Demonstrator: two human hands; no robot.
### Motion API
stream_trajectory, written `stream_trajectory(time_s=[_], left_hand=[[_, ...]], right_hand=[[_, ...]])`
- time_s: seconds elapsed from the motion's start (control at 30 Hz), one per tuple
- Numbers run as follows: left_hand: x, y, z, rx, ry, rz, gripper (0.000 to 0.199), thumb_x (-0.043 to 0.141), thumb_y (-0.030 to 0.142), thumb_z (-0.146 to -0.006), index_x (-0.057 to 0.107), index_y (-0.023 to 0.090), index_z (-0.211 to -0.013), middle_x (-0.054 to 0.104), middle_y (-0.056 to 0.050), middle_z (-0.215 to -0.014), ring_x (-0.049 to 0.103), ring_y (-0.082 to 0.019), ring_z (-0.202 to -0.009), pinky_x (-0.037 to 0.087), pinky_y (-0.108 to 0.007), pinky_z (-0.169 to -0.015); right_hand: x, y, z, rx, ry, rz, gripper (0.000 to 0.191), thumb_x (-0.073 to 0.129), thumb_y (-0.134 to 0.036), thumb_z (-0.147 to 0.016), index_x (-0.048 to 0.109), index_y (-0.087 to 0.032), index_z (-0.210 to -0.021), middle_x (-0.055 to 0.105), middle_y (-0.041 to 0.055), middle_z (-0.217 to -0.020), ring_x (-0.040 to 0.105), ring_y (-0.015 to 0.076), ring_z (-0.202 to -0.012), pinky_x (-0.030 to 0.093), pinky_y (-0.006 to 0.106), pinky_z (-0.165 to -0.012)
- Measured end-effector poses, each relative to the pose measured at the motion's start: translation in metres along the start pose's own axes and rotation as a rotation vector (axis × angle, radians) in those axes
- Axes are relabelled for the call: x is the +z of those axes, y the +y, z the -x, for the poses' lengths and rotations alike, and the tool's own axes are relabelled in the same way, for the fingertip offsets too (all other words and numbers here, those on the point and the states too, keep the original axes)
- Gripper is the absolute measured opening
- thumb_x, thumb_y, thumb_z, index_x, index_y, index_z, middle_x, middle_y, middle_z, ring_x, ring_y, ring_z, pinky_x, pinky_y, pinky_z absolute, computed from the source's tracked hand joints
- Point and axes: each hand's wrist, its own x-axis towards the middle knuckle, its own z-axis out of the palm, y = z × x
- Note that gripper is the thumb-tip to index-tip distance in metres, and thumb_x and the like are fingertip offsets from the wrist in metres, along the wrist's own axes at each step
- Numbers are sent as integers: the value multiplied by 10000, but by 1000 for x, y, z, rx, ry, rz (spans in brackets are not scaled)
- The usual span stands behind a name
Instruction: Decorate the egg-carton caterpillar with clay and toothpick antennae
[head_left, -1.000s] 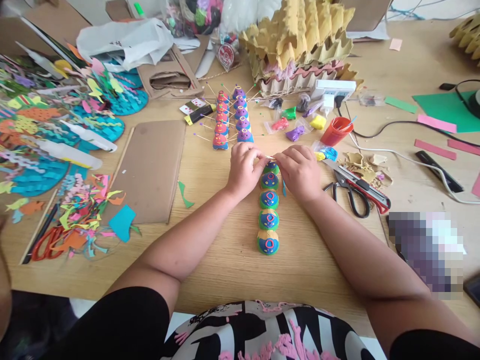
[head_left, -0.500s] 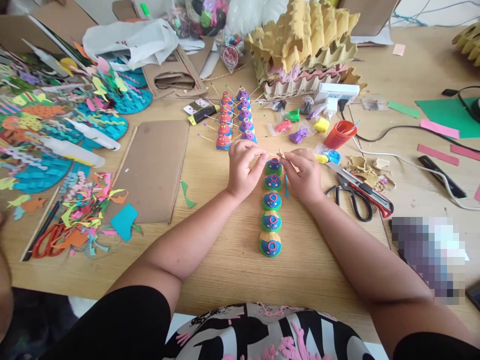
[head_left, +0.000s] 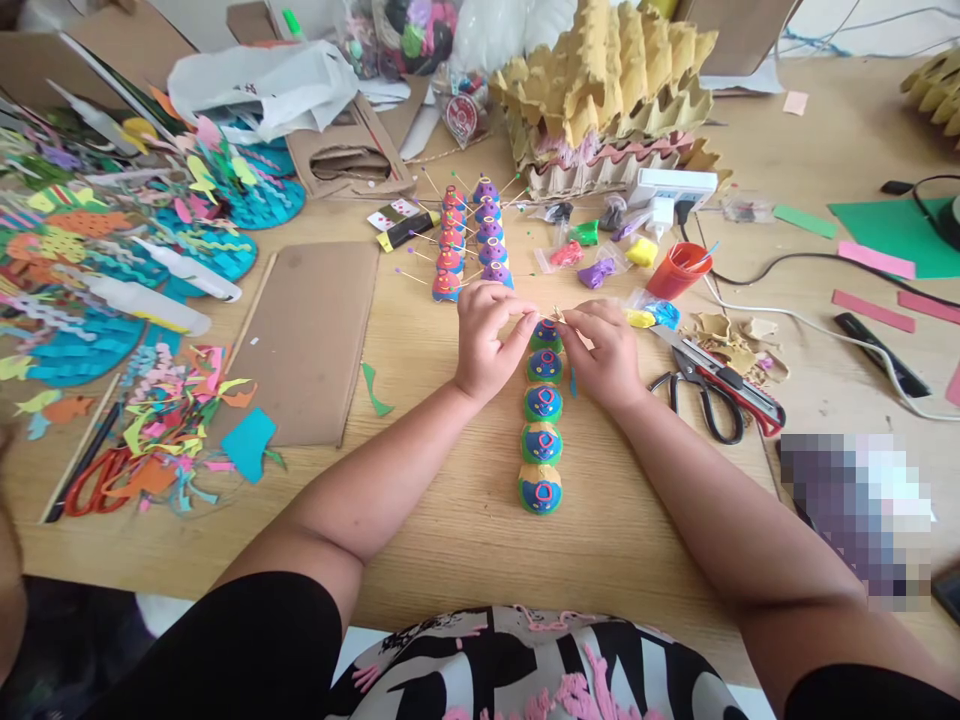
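Wood-grain table (head_left: pixel 420 545) fills most of the frame, cluttered around the edges; pale wall (head_left: pixel 885 35) top right. Cardboard sheet (head_left: pixel 307 345) flat, left of center. Blue woven discs (head_left: pixel 97 355) at far left, glue bottles (head_left: pixel 142 300) lying over them. Paper scraps (head_left: pixel 154 480) and orange-handled scissors (head_left: pixel 114 462) lower left. Egg-carton stack (head_left: pixel 600 90) top center, white power strip (head_left: pixel 671 190) at its lower right corner.

Crowding the work: red-and-blue row (head_left: pixel 448 260) and purple row (head_left: pixel 491 230) just beyond the left hand (head_left: pixel 489 345), pins sticking out. Bagged clay (head_left: pixel 596 272) and orange cup (head_left: pixel 681 270) beyond the right hand (head_left: pixel 604 350). Utility knife (head_left: pixel 727 385) lies near the right forearm, over a black-handled tool (head_left: pixel 706 412).

Blue-green caterpillar row (head_left: pixel 543 402) is mid-frame, running toward the wearer; fingers partly cover its far end. Both hands pinch a thin pale piece (head_left: pixel 547 316) above that end. Too small to identify.
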Motion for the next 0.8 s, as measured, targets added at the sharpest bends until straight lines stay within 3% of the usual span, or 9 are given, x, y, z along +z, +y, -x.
stream_trajectory(time_s=[0.17,0.27,0.33,0.4,0.53,0.63,0.8], left_hand=[[0,1,0,5,-6,-23,293,515,472,-1057,712,270,-978,682,-50,-965,625,-210,-1055,498,-430,-1057],[-1,2,0,2,-28,-19,308,508,493,-1055,712,270,-1002,688,-54,-985,627,-213,-1072,495,-430,-1072],[0,1,0,-22,-52,-25,316,505,513,-1051,701,266,-1042,696,-58,-1025,625,-220,-1099,483,-440,-1096],[0,1,1,-44,-67,-22,312,521,520,-1043,696,263,-1066,699,-59,-1050,619,-226,-1117,467,-450,-1115],[1,1,1,-33,-99,-4,288,591,518,-1013,731,267,-1031,683,-55,-1022,606,-231,-1107,451,-456,-1114],[2,2,1,11,-119,22,270,652,521,-979,761,275,-1003,677,-52,-1018,600,-232,-1117,446,-456,-1120],[3,2,2,11,-196,0,222,730,507,-924,793,300,-973,677,-51,-1069,563,-249,-1178,436,-475,-1149]], right_hand=[[0,-2,0,-10,-58,-13,273,531,-365,-1039,759,-220,-1001,733,75,-857,669,227,-891,513,405,-844],[0,-3,0,16,4,-35,283,576,-415,-1018,774,-226,-945,743,91,-988,665,233,-971,508,434,-907],[0,-1,-1,137,78,-104,333,613,-501,-993,780,-234,-884,724,83,-1014,655,233,-1002,501,450,-944],[0,1,-2,326,122,-285,408,652,-600,-946,748,-237,-787,691,51,-919,654,215,-973,513,424,-925],[1,2,-7,629,144,-779,532,793,-713,-759,618,-230,-623,638,5,-750,613,150,-778,501,302,-708],[1,-4,-11,719,127,-996,508,901,-658,-649,631,-229,-628,672,-7,-765,534,99,-660,472,266,-623],[-2,-12,-12,762,65,-1079,498,949,-616,-587,640,-230,-640,700,-14,-760,543,91,-634,509,264,-608]])
